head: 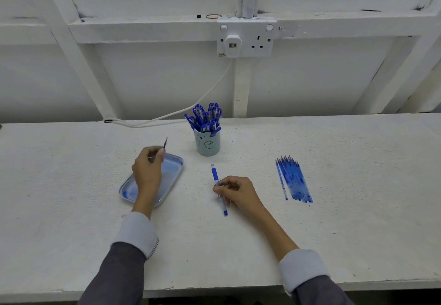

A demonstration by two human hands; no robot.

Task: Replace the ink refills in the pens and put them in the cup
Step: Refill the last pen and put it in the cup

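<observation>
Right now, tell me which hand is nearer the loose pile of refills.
Right. The right hand, gripping a pen, lies left of the refill pile, not touching it. The left hand is farther left, above the tray, pinching a thin refill.

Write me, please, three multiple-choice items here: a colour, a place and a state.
1. Pens in the pale green bear-face cup are: A. blue B. red C. black.
2. The pile of blue ink refills lies: A. in the cup B. behind it C. on the white table, right of the right hand.
3. The left hand: A. lies flat B. pinches a thin dark refill over the shiny blue tray C. grips the cup.
1A, blue caps show; 2C, it lies beyond that hand; 3B, fingers curl round it.
</observation>
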